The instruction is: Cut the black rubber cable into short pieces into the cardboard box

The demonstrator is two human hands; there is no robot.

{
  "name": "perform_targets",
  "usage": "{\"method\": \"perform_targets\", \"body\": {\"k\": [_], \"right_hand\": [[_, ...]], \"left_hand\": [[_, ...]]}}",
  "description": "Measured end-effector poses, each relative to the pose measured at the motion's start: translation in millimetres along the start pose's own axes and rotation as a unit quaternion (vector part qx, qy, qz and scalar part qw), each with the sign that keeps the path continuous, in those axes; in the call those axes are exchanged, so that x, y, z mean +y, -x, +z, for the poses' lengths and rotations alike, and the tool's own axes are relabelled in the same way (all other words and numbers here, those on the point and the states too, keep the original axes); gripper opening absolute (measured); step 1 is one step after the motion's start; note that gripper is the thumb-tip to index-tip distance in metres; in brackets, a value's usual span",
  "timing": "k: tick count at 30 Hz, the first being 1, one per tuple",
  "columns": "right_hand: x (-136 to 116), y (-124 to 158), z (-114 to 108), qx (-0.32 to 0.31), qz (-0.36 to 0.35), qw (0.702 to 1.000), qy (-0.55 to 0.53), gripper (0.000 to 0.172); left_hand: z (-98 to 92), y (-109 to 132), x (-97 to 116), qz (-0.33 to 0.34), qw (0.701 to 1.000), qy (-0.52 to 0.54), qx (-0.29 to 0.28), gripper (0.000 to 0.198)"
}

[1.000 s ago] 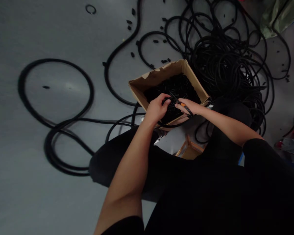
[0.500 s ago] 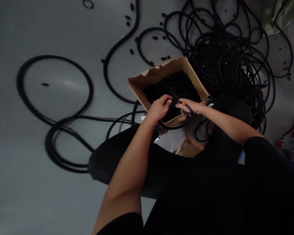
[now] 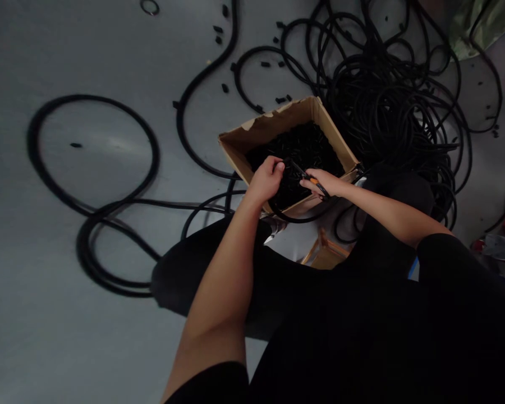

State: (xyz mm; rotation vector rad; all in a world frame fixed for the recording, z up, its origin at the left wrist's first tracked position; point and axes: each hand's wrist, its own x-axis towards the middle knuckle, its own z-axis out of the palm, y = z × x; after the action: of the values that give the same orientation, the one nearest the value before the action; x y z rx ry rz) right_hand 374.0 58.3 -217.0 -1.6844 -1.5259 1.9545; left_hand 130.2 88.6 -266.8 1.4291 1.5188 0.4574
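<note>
My left hand (image 3: 267,179) has drawn slightly left near the frame's middle, widening its gap from the scissors (image 3: 313,180) in my right hand (image 3: 325,180); the scissors' handles have come closer together.

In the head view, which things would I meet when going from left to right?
Large loop of black tubing → left hand → right hand → tangled pile of black tubing → greenish sheet.

Below the left hand (image 3: 267,180) and right hand (image 3: 323,183) sits a box (image 3: 273,122), pieces (image 3: 303,143) inside it; beyond the right hand, a tubing pile (image 3: 382,115); left of the left hand, loops of tubing (image 3: 84,255) on the floor (image 3: 33,336); ahead, loose bits (image 3: 265,64)
</note>
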Motion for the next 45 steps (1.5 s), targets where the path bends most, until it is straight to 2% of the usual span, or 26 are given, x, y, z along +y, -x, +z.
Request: {"method": "perform_targets", "body": {"k": [3,7,10,15,19,23,27,30,35,45], "right_hand": [[7.9,-3.6,0.0,-0.013,0.004,1.000,-0.022,0.028],[17.0,-10.1,-5.2,-0.005,-0.079,0.996,0.030,0.017],[19.8,-17.4,-11.3,-0.001,-0.121,0.988,0.095,0.017],[14.5,-22.3,-17.6,0.002,-0.102,0.975,0.195,0.021],[3.6,-15.8,-18.0,0.018,-0.068,0.975,0.211,0.024],[-6.8,-7.5,-16.9,0.037,-0.073,0.978,0.191,0.029],[-13.1,0.0,-16.1,0.030,-0.049,0.992,0.112,0.024],[-15.3,0.1,-15.1,0.014,-0.019,0.999,0.046,0.024],[-15.6,-7.3,-13.6,0.012,0.013,1.000,0.002,0.032],[-4.3,1.0,-2.7,0.047,-0.038,0.998,0.034,0.032]], "left_hand": [[-4.2,0.5,0.0,-0.011,1.000,0.022,-0.017,0.024],[-2.3,4.7,3.7,-0.010,0.997,0.026,-0.078,0.034],[2.1,7.1,8.8,0.011,0.992,0.012,-0.126,0.035],[7.5,6.0,11.1,0.036,0.986,-0.022,-0.160,0.030],[9.6,4.3,6.5,0.029,0.988,-0.042,-0.145,0.028],[8.8,4.9,3.8,0.027,0.996,-0.022,-0.086,0.022],[5.4,6.8,8.1,-0.008,0.999,0.029,-0.023,0.029],[3.4,9.0,15.6,0.016,1.000,0.016,0.002,0.024],[5.2,13.1,24.1,0.059,0.998,0.009,-0.028,0.018],[8.1,10.1,14.3,0.049,0.998,0.031,-0.027,0.021]]}}
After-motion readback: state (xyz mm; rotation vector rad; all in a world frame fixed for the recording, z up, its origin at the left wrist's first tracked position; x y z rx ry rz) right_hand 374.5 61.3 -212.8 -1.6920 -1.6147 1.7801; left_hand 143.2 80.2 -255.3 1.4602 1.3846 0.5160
